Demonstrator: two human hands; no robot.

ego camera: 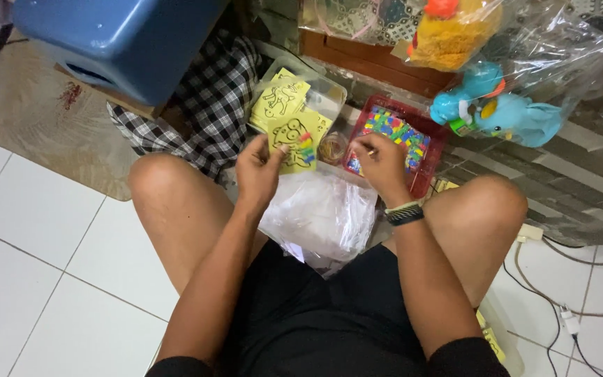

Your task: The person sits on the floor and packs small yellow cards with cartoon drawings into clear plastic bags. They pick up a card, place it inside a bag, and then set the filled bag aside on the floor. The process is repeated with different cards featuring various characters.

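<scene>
My left hand [259, 167] holds a yellow card with a cartoon drawing and small colour tubes [294, 143] upright above my lap. My right hand [380, 162] reaches into a red tray of many small colourful pieces [423, 178], fingers pinched on something small that I cannot make out. A clear box [331, 89] behind the card holds more yellow drawing cards [279, 98]. A roll of rubber bands [331, 147] lies between box and tray. A pile of clear plastic bags [322, 213] rests between my knees.
A blue plastic stool [116, 38] and checked cloth [204, 98] are at the upper left. Bagged toys, a blue elephant [504, 112] and a yellow plush [451, 31], lie at the upper right. Cables and a plug [567, 318] trail on the white tiles at right.
</scene>
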